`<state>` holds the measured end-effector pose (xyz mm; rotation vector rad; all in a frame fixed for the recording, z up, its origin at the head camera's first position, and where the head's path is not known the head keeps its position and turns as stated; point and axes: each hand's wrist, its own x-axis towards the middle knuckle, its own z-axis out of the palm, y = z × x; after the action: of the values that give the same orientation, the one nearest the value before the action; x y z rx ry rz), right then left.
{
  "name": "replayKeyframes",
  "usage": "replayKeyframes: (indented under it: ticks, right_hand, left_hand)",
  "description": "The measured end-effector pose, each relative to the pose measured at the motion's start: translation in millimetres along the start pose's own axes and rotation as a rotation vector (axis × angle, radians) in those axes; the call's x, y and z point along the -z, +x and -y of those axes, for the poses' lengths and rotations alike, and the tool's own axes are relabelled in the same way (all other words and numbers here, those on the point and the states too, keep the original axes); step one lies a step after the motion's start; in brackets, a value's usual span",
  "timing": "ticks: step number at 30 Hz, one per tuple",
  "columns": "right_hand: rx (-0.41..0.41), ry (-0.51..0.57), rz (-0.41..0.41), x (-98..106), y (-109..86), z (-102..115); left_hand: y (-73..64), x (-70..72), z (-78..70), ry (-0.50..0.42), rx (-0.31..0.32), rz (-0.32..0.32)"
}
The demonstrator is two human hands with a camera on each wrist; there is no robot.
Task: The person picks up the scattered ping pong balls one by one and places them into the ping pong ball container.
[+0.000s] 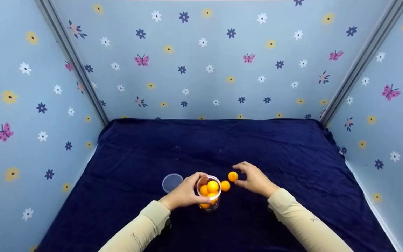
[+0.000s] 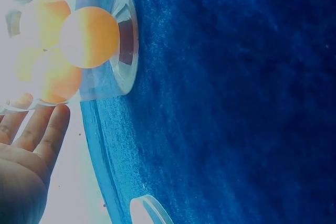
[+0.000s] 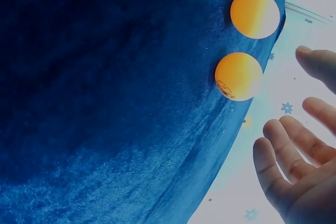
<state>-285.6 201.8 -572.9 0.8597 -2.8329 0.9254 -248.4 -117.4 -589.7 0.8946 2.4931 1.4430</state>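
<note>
My left hand [image 1: 184, 193] grips a clear plastic jar [image 2: 100, 86], thumb and fingers on opposite sides near its open mouth. Several orange balls [image 1: 212, 186] lie inside, visible through the wall in the left wrist view. Just right of the jar, two loose orange balls rest on the dark blue cloth: a nearer ball [image 1: 225, 186] and a farther ball [image 1: 233, 176]. Around the farther one hovers my right hand [image 1: 255, 179], thumb and fingers spread. In the right wrist view, those fingers [image 3: 281, 153] stand apart from both balls and hold nothing.
A round translucent lid [image 1: 172, 182] lies on the cloth left of the jar, partly behind my left hand. The blue cloth [image 1: 285, 154] covers the table, with wrinkles toward the right. Flower-patterned walls [image 1: 222, 45] enclose the back and both sides.
</note>
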Motion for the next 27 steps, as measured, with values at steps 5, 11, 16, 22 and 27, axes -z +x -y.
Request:
replayKeyframes:
  ticks: [5, 11, 16, 22, 27]
  right_hand:
    - [-0.025, -0.012, 0.039, -2.3, 2.2, -3.3]
    - [-0.04, -0.032, 0.075, -8.2, 4.7, -9.3]
    - [-0.047, -0.029, 0.075, -11.2, 6.1, -13.0]
    - [-0.037, -0.04, 0.074, -15.1, 7.6, -14.6]
    - [-0.003, -0.039, 0.059, -19.6, 9.7, -16.7]
  left_hand:
    - [0.4, 0.1, -0.5, 0.013, -0.004, -0.004]
    - [0.5, 0.0, -0.8, 0.011, -0.019, -0.007]
    - [0.6, 0.1, -1.2, 0.015, -0.012, -0.006]
    - [0.0, -1.1, -0.5, 0.015, -0.006, -0.014]
    - [-0.7, -1.3, -0.7, 0.004, -0.01, -0.023]
